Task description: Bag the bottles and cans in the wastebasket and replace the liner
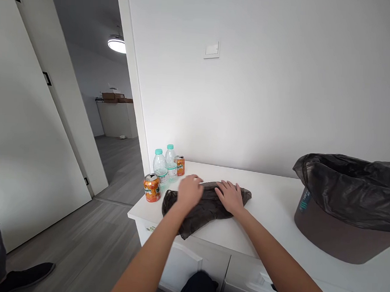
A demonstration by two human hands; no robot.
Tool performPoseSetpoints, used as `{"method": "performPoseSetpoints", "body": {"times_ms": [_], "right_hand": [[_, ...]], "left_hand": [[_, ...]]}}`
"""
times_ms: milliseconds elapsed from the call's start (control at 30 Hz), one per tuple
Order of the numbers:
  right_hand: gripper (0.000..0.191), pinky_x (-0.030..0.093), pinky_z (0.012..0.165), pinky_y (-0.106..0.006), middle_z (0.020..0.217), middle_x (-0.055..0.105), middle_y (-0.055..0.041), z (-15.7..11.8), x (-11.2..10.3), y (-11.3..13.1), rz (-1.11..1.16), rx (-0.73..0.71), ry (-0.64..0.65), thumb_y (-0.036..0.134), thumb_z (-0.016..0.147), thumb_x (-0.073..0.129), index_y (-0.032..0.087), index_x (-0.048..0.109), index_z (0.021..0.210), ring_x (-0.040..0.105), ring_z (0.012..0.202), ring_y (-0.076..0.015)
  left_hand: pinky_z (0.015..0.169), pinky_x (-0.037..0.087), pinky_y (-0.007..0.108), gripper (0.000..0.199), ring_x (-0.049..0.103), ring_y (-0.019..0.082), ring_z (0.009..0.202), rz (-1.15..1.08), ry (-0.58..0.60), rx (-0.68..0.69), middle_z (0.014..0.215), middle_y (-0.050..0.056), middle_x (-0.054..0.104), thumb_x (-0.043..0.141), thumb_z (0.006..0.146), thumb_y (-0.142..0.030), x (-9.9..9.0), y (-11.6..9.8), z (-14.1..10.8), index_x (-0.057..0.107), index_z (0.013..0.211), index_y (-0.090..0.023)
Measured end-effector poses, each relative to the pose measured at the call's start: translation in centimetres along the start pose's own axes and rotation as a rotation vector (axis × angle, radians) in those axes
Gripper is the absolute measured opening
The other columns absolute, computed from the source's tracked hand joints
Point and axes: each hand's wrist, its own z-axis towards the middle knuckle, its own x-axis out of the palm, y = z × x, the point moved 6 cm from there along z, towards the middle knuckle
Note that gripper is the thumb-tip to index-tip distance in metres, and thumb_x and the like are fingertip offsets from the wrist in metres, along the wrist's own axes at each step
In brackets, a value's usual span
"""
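A black plastic garbage bag [207,208] lies crumpled and flattened on the white cabinet top [268,200]. My right hand [230,197] rests on its right part, palm down with the fingers spread. Over the bag's left half is my left hand [190,193], its fingers loosely bent and apart, slightly smeared by motion. Neither hand visibly grips the plastic. One end of the bag droops over the cabinet's front edge.
Left of the bag stand two clear bottles [160,166] with teal caps and two orange soda cans [152,188]. A bin [335,236] lined with a black bag is at the right. A person's leg and shoe [28,276] show at lower left, near a doorway.
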Motion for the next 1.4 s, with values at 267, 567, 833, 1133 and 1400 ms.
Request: {"method": "performPoseSetpoints", "body": {"times_ms": [267, 567, 833, 1133, 1400], "right_hand": [[0.054, 0.010, 0.117, -0.054, 0.158, 0.027, -0.0014, -1.0, 0.8, -1.6, -0.019, 0.050, 0.259, 0.048, 0.098, 0.021, 0.033, 0.033, 0.149, 0.020, 0.147, -0.0247], [0.054, 0.011, 0.118, -0.052, 0.160, 0.021, 0.0020, -1.6, 1.5, -10.0, 0.024, 0.189, 0.228, 0.047, 0.098, 0.020, 0.035, 0.027, 0.150, 0.016, 0.148, -0.0223], [0.064, 0.033, 0.107, -0.047, 0.133, 0.052, -0.0170, -2.3, 0.4, -12.8, 0.146, 0.413, -0.069, 0.064, 0.086, 0.039, 0.016, 0.060, 0.123, 0.041, 0.129, -0.0338], [0.027, 0.049, 0.070, -0.035, 0.078, 0.065, -0.0066, -2.5, -1.8, -13.8, 0.544, 0.490, 0.003, 0.045, 0.079, 0.056, 0.019, 0.062, 0.077, 0.061, 0.080, -0.0227], [0.028, 0.043, 0.070, -0.031, 0.092, 0.068, -0.0081, -2.0, -11.0, -14.5, 0.449, 0.486, -0.235, 0.038, 0.079, 0.059, 0.020, 0.062, 0.100, 0.061, 0.088, -0.0236]], "left_hand": [[0.115, 0.002, 0.060, 0.061, 0.019, 0.032, 0.145, -0.095, 0.149, 0.083, 0.156, 0.003, 0.033, 0.030, 0.090, -0.068, 10.7, -2.4, -1.9, 0.042, 0.143, -0.040], [0.117, 0.012, 0.052, 0.066, 0.021, 0.030, 0.145, -0.004, 0.121, -0.126, 0.157, 0.004, 0.032, 0.027, 0.090, -0.070, 7.8, 4.7, -3.6, 0.039, 0.146, -0.036], [0.115, 0.014, 0.055, 0.066, 0.024, 0.037, 0.143, 0.057, 0.147, -0.231, 0.157, 0.006, 0.030, 0.031, 0.088, -0.070, 6.7, 4.2, -4.2, 0.039, 0.145, -0.039], [0.115, 0.012, 0.056, 0.067, 0.020, 0.037, 0.145, 0.036, 0.170, -0.186, 0.158, 0.007, 0.029, 0.030, 0.088, -0.072, 7.0, 3.0, -5.2, 0.036, 0.146, -0.040], [0.107, 0.031, 0.051, 0.057, 0.036, 0.031, 0.137, -0.121, 0.011, -0.150, 0.150, 0.009, 0.041, 0.024, 0.095, -0.059, 4.0, 1.3, -4.3, 0.037, 0.146, -0.034]]}}
